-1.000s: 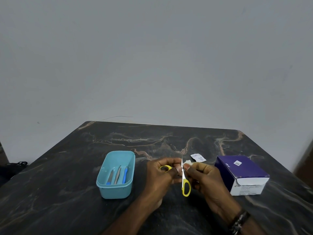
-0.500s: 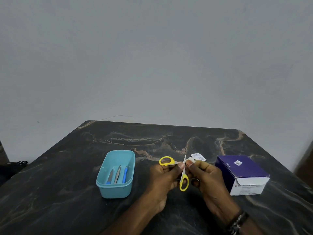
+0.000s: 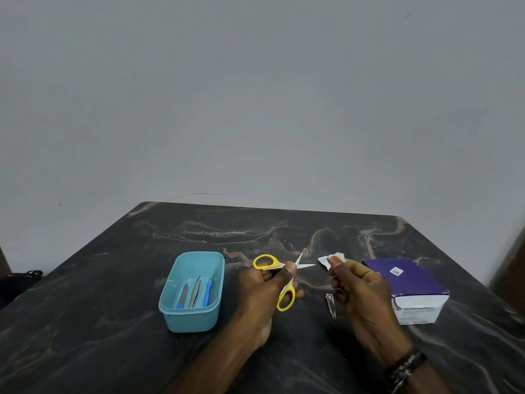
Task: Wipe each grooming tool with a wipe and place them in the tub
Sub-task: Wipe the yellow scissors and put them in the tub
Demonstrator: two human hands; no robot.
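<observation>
Wipe (image 3: 337, 256) pulled off scissors (image 3: 285, 282), tub (image 3: 189, 317) holding three tools (image 3: 195, 292)

The right hand (image 3: 358, 282) has drawn the wipe (image 3: 337, 256) off the scissors (image 3: 279, 275); the hands now sit apart; a nail clipper (image 3: 331, 305) shows on the tabletop (image 3: 113, 280).

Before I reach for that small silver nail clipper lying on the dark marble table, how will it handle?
The small silver nail clipper looks like thin metal: probably rigid and light. It lies flat on the dark marble table, so it should slide rather than roll, and its low profile may make pinching fiddly.
</observation>
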